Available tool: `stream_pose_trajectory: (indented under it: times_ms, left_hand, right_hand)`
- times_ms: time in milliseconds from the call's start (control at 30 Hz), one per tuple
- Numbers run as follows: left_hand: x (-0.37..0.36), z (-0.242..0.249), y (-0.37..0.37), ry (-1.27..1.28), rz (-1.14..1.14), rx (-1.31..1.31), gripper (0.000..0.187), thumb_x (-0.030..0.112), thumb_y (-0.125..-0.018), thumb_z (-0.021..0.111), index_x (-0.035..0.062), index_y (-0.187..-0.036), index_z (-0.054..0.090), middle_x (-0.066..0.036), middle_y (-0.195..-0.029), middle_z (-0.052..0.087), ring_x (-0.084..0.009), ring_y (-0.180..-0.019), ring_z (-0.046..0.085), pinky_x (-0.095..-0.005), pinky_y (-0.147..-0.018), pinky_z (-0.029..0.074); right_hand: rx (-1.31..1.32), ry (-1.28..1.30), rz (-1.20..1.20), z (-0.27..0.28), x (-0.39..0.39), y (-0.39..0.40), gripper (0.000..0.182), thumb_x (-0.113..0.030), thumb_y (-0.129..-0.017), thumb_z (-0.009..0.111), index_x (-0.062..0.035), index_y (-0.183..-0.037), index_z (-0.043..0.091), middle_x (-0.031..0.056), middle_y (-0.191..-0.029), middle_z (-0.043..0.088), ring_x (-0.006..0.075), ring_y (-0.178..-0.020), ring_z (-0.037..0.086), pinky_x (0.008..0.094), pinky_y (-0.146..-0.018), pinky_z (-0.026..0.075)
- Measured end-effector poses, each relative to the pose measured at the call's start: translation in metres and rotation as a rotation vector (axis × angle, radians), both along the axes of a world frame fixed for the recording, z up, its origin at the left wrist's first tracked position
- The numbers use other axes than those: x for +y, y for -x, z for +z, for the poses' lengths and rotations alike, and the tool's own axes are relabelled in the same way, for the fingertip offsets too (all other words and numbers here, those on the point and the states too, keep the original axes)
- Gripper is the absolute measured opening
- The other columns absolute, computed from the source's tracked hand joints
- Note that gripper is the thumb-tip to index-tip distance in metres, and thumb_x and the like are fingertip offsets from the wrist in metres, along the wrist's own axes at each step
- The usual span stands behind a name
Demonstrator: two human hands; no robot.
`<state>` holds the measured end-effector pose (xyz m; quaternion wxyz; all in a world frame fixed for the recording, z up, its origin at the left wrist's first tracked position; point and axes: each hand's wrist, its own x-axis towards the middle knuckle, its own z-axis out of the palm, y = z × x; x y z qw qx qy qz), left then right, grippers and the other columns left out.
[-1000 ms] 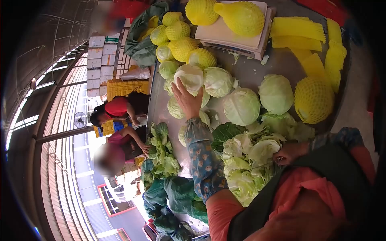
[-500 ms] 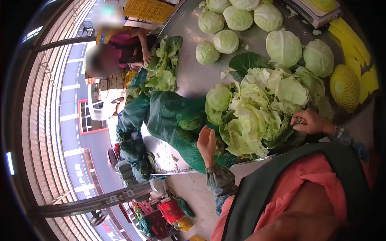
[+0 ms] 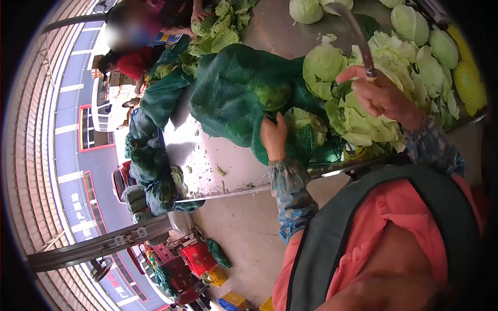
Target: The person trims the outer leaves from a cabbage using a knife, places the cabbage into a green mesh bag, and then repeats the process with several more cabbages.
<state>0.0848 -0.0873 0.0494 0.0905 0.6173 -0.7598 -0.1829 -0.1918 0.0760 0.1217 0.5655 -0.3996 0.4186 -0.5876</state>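
My left hand (image 3: 274, 136) grips the edge of a green mesh bag (image 3: 225, 98) that lies on the metal table with cabbages inside. Beside it, a leafy cabbage (image 3: 307, 124) sits at the bag's opening. Raised over the loose outer leaves (image 3: 363, 120), my right hand (image 3: 374, 93) is closed on the handle of a curved metal tool (image 3: 358, 33); its index finger points left. A round cabbage (image 3: 322, 67) rests between the bag and the leaf pile.
Trimmed cabbages (image 3: 410, 25) stand along the far side of the metal table (image 3: 207, 173). Yellow foam netting (image 3: 469, 88) lies at the right. Filled green bags (image 3: 148, 160) line the left edge. Another person's hand (image 3: 198, 14) touches leaves at the upper left.
My left hand has moved onto the mesh bag and taken hold of it. My right hand has lifted up and left with the tool. The view has shifted, and a person in red now shows.
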Motion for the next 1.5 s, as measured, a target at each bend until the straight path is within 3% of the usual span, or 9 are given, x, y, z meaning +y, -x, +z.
stream_pose_trajectory:
  times_ms: [100, 367, 633, 767, 867, 933, 1167, 1333, 1500]
  left_hand:
    - [0.021, -0.011, -0.047, 0.13, -0.037, 0.176, 0.071, 0.035, -0.095, 0.062, -0.0095, -0.144, 0.039, -0.033, -0.134, 0.054, -0.044, -0.12, 0.057, -0.0472, -0.096, 0.047]
    - [0.054, -0.023, -0.09, -0.226, -0.23, 0.398, 0.085, 0.031, -0.085, 0.073, -0.0044, -0.15, 0.031, -0.032, -0.14, 0.05, -0.041, -0.13, 0.051, -0.042, -0.102, 0.045]
    - [0.016, -0.046, -0.079, -0.691, -0.17, 0.498, 0.088, 0.035, -0.08, 0.066, 0.0036, -0.154, 0.031, -0.026, -0.137, 0.056, -0.0345, -0.125, 0.056, -0.0359, -0.105, 0.041]
    - [0.034, -0.038, -0.072, -0.47, -0.226, 0.422, 0.084, 0.043, -0.085, 0.063, 0.0029, -0.152, 0.034, -0.023, -0.137, 0.056, -0.0323, -0.125, 0.055, -0.035, -0.106, 0.04]
    - [0.048, -0.031, -0.063, -0.445, -0.062, 0.893, 0.066, 0.045, -0.099, 0.053, 0.0027, -0.148, 0.041, -0.018, -0.141, 0.051, -0.0274, -0.124, 0.054, -0.037, -0.105, 0.04]
    - [0.059, -0.014, -0.043, -0.54, 0.134, 1.218, 0.053, 0.036, -0.106, 0.048, 0.0044, -0.148, 0.039, -0.011, -0.137, 0.05, -0.0207, -0.124, 0.051, -0.0348, -0.102, 0.041]
    - [0.078, -0.072, 0.046, -0.368, -0.041, 1.146, 0.053, 0.027, -0.104, 0.054, 0.0049, -0.149, 0.037, -0.011, -0.141, 0.043, -0.0205, -0.127, 0.048, -0.0361, -0.105, 0.042]
    - [0.061, -0.044, 0.061, -0.119, -0.272, 0.467, 0.078, 0.03, -0.078, 0.084, 0.0036, -0.14, 0.046, -0.019, -0.127, 0.044, -0.0346, -0.113, 0.056, -0.0447, -0.096, 0.047]
    - [0.03, -0.019, 0.078, -0.116, -0.643, 0.545, 0.073, 0.027, -0.077, 0.077, 0.0032, -0.14, 0.051, -0.019, -0.129, 0.047, -0.0347, -0.117, 0.053, -0.0423, -0.1, 0.044]
  right_hand:
    - [0.125, -0.288, 0.052, -0.058, -0.016, -0.059, 0.03, -0.026, -0.096, 0.066, 0.0023, -0.107, 0.063, -0.0022, -0.064, 0.052, 0.005, -0.052, 0.051, 0.0225, -0.047, 0.04]
    - [0.61, -0.125, -0.32, -0.181, -0.014, -0.114, 0.038, -0.028, -0.091, 0.07, 0.0023, -0.112, 0.062, 0.0106, -0.087, 0.063, 0.0185, -0.078, 0.064, 0.0343, -0.07, 0.051]
    - [0.177, -0.493, 0.024, -0.15, 0.006, -0.118, 0.045, -0.028, -0.095, 0.066, 0.0007, -0.127, 0.054, 0.0022, -0.088, 0.06, 0.0109, -0.071, 0.061, 0.0281, -0.063, 0.055]
    - [0.007, -0.49, -0.077, -0.151, 0.005, -0.114, 0.051, -0.028, -0.095, 0.067, -0.0015, -0.135, 0.05, -0.0004, -0.089, 0.058, 0.0077, -0.074, 0.058, 0.0242, -0.066, 0.052]
    - [0.009, -0.344, -0.115, -0.132, 0.008, -0.095, 0.05, -0.025, -0.096, 0.066, -0.0022, -0.138, 0.051, -0.0015, -0.09, 0.057, 0.0033, -0.077, 0.055, 0.0197, -0.065, 0.047]
    - [0.069, -0.211, -0.158, -0.109, 0.004, -0.073, 0.05, -0.021, -0.097, 0.065, -0.0014, -0.14, 0.05, 0.0035, -0.106, 0.062, 0.0078, -0.092, 0.059, 0.0238, -0.079, 0.049]
    - [0.425, 0.005, -0.317, -0.124, -0.006, -0.011, 0.056, -0.016, -0.096, 0.063, -0.0049, -0.147, 0.044, 0.0163, -0.134, 0.059, 0.0224, -0.119, 0.058, 0.033, -0.101, 0.045]
    - [0.578, -0.126, -0.452, -0.127, 0.009, -0.005, 0.05, -0.019, -0.095, 0.066, -0.0049, -0.14, 0.05, 0.0186, -0.124, 0.063, 0.024, -0.111, 0.063, 0.0341, -0.094, 0.049]
    - [0.472, -0.226, -0.435, -0.077, 0.034, -0.001, 0.037, -0.033, -0.095, 0.067, -0.0035, -0.117, 0.057, 0.0121, -0.079, 0.066, 0.0269, -0.071, 0.066, 0.0382, -0.068, 0.051]
